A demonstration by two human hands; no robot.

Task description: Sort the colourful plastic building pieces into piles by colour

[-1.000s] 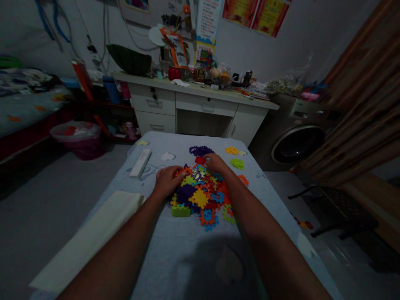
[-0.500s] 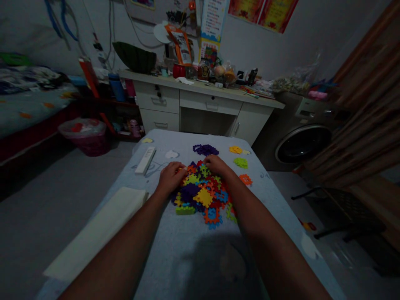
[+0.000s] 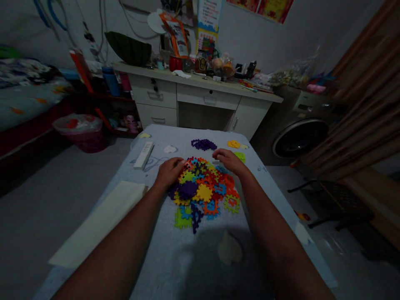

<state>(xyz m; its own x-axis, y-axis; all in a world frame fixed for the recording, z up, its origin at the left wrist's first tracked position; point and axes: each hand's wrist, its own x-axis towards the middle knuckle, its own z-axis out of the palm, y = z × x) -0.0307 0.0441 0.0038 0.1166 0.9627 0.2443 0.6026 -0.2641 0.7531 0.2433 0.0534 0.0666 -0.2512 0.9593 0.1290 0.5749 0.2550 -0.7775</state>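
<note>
A heap of colourful plastic notched building pieces (image 3: 204, 193), in purple, yellow, green, orange, red and blue, lies on the cloth-covered table. At its upper left edge is my left hand (image 3: 170, 171), with its fingers loosely curved and the tips touching orange pieces. Beyond the heap's upper right side, my right hand (image 3: 230, 161) is apart from the pieces. Its fingers reach out to the left with the thumb slightly separate, and nothing shows in them. Past the hands lie a cluster of purple pieces (image 3: 203, 144), some yellow pieces (image 3: 233, 143) and green pieces (image 3: 240, 157).
A white oblong box (image 3: 144, 156) and a folded pale sheet (image 3: 103, 223) lie on the left of the table (image 3: 175, 262). Beyond stands a white desk (image 3: 156, 93) crowded with objects. A washing machine (image 3: 300, 133) is to the right, a pink bin (image 3: 83, 135) to the left.
My right hand has moved from the heap's top to the right and lifted off. The heap is more spread out, with green and purple pieces now lying flat at its near edge.
</note>
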